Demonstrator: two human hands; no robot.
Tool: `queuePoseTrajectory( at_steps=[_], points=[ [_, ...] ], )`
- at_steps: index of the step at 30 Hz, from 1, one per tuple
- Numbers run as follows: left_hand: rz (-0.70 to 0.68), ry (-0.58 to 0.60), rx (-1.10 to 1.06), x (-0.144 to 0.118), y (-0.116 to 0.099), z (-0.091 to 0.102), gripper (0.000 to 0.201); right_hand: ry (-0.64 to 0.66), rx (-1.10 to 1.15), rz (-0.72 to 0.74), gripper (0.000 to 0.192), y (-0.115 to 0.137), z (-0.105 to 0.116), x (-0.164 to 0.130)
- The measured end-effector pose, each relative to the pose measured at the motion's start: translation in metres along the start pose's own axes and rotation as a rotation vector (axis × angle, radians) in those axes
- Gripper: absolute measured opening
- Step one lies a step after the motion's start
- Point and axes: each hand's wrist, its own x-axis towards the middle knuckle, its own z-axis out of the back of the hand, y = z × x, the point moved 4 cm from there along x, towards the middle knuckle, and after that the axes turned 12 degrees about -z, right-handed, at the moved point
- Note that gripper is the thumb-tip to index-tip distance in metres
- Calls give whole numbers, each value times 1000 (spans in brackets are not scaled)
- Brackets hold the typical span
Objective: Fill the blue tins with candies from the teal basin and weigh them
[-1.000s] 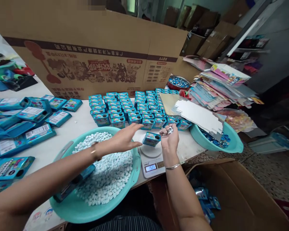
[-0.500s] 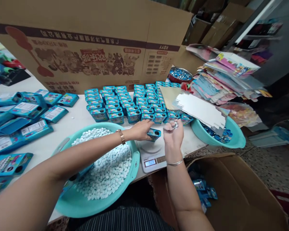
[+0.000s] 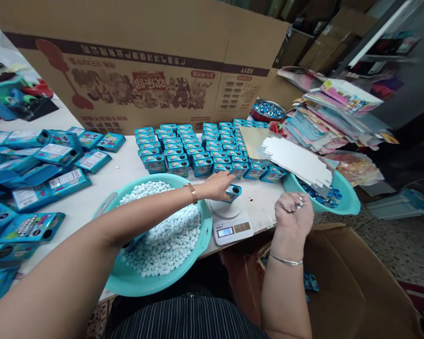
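My left hand (image 3: 217,187), with a watch at its wrist, is closed on a small blue candy box (image 3: 233,192) just over the pan of a white digital scale (image 3: 245,229). A dark round hole shows in the box's upper end. Whether the box rests on the pan I cannot tell. To the right of the scale, my right hand (image 3: 294,213) is curled into a fist around small white candies (image 3: 300,203). A turquoise basin (image 3: 155,286) of pale candies (image 3: 166,240) lies under my left forearm.
Blue boxes (image 3: 178,167) stand in rows behind the scale. More boxes (image 3: 38,188) lie piled at left. Right, a turquoise basin (image 3: 349,200) of blue pieces sits beneath white card sheets (image 3: 297,162). A large carton (image 3: 144,80) stands behind; an open carton (image 3: 360,282) is below right.
My right hand has moved right and down, away from the scale, and its fingers have curled in tighter. My left hand stays on the box at the scale. The scale's reading has changed.
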Motion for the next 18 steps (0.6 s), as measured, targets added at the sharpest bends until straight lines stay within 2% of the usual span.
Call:
queuePoseTrajectory(
  at_steps=[2, 6, 11, 14, 16, 18],
  points=[
    [-8, 12, 20, 1, -2, -3, 62, 2, -20, -13, 29, -2, 1, -2],
    [-25, 31, 38, 2, -3, -4, 34, 7, -38, -42, 26, -11, -6, 0],
    [-5, -2, 26, 1, -3, 1, 39, 8, -85, -79, 24, -30, -19, 6],
    [3, -11, -3, -4, -2, 4, 28, -24, -134, -106, 24, -47, -26, 6],
    [4, -37, -14, -13, 1, 13, 28, -30, -180, -123, 24, -60, -32, 2],
    [5, -100, -16, -32, 5, 33, 35, -3, -233, -154, 25, -76, -40, -3]
  ],
)
